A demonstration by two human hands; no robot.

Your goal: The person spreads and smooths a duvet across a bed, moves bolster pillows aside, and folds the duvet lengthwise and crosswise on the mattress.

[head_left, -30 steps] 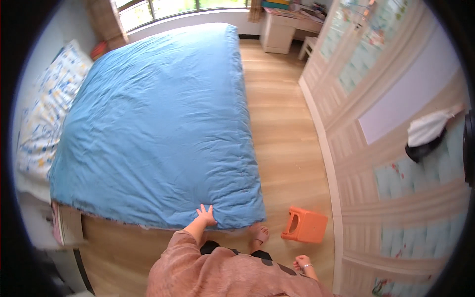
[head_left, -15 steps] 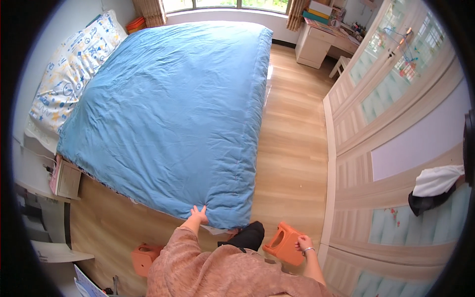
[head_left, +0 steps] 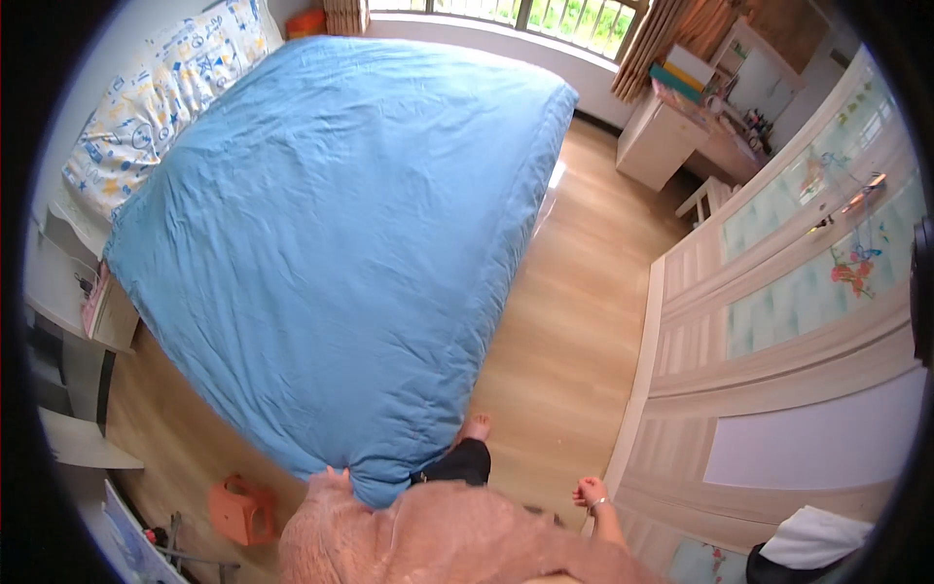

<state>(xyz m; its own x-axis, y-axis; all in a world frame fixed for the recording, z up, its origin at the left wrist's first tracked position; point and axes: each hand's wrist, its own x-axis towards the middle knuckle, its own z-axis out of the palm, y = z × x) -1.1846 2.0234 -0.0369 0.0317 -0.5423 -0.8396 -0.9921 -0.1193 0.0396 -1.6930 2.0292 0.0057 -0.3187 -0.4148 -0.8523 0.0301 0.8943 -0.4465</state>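
A blue quilt [head_left: 341, 224] covers the bed, wrinkled all over. At its near corner my left hand [head_left: 334, 475] grips the edge, and the cloth bunches into folds beside the fingers; my sleeve hides most of that hand. My right hand [head_left: 589, 492], with a band at the wrist, hangs over the floor between the bed and the wardrobe. Its fingers are curled in, and nothing shows in them. One bare foot [head_left: 478, 426] stands against the bed's near right corner.
Patterned pillows [head_left: 161, 112] lie at the bed's head. An orange stool [head_left: 241, 511] stands on the floor at the lower left. The wardrobe [head_left: 681, 341] lines the right side, with a white cloth [head_left: 815, 535] hanging there. A desk [head_left: 662, 136] stands by the window.
My left hand has gone from spread on the quilt to gripping its corner, drawing it toward me. My view has turned and shifted; the right-hand orange stool no longer shows.
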